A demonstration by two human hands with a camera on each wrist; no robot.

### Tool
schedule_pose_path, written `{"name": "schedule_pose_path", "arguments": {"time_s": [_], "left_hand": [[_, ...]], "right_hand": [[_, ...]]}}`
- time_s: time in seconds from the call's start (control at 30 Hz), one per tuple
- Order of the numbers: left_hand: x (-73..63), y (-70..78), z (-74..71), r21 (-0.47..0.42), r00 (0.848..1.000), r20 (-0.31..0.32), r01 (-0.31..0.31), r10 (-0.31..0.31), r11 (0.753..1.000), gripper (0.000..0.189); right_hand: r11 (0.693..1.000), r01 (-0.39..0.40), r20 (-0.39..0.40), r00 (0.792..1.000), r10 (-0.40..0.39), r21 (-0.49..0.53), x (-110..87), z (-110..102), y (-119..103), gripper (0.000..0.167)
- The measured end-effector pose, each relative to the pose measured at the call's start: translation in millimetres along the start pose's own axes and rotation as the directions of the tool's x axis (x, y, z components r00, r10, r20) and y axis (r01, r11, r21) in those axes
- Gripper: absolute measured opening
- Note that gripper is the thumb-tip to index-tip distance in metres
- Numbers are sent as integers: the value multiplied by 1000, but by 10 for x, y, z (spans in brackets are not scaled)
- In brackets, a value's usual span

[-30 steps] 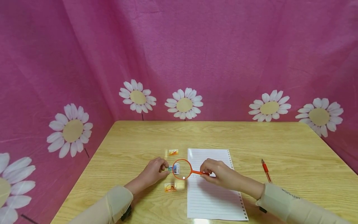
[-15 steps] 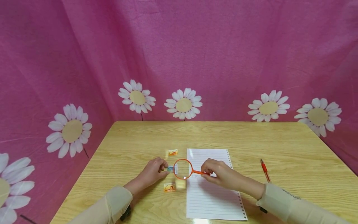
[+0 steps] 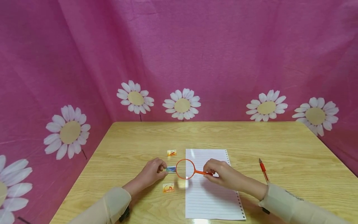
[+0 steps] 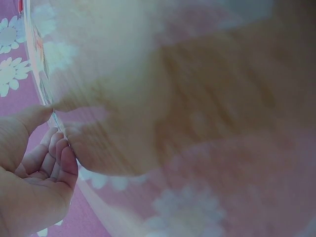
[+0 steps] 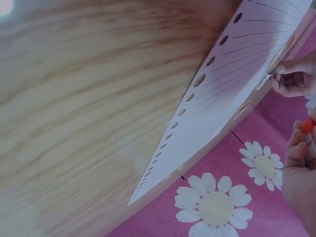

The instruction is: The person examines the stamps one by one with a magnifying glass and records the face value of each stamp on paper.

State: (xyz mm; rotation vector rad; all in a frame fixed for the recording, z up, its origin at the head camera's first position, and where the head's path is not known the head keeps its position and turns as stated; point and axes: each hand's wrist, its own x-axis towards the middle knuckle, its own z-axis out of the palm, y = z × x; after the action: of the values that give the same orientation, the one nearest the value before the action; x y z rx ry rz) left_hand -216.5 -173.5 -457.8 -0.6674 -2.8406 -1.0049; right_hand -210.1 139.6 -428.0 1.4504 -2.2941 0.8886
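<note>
My left hand (image 3: 152, 171) pinches the left edge of a small blue-green postage stamp (image 3: 171, 169) between thumb and fingers, low at the table. In the left wrist view the left hand (image 4: 42, 173) has its thumb and fingertips meeting at a thin edge. My right hand (image 3: 223, 172) grips the handle of an orange-rimmed magnifying glass (image 3: 195, 171). Its round lens stands just right of the stamp, overlapping the paper's left edge. In the right wrist view, the orange handle end (image 5: 307, 126) shows between the right hand's fingers.
Two yellow-orange stamps lie on the wooden table (image 3: 134, 137), one behind (image 3: 172, 152) and one in front (image 3: 168, 187) of the held one. Lined paper (image 3: 212, 202) with punched holes lies under the right hand. A red pen (image 3: 263, 170) lies to the right. A pink daisy-patterned cloth (image 3: 223, 56) hangs behind.
The magnifying glass has moved slightly right, off the blue-green stamp, in my right hand. My left hand stays at the stamp, and the whole head view has shifted a little.
</note>
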Motion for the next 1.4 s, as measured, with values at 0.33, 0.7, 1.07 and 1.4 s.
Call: {"name": "schedule_pose_path", "arguments": {"time_s": [0.33,0.7,1.07,1.4], "left_hand": [[-2,-14,14,-5,1000,-6,5,-6,1000,12],[-1,3,8,-2,1000,-15,13,-13,1000,12],[2,-6,13,-7,1000,1,22,-22,1000,12],[0,22,1,-6,999,-2,33,-33,999,12]], "right_hand": [[1000,-20,-11,1000,19,-18,-80,-43,26,23],[998,-37,-23,999,36,-53,-155,-102,58,22],[998,-28,-27,999,26,-56,-239,-175,79,24],[998,-7,-42,999,5,-60,-308,-223,105,26]]}}
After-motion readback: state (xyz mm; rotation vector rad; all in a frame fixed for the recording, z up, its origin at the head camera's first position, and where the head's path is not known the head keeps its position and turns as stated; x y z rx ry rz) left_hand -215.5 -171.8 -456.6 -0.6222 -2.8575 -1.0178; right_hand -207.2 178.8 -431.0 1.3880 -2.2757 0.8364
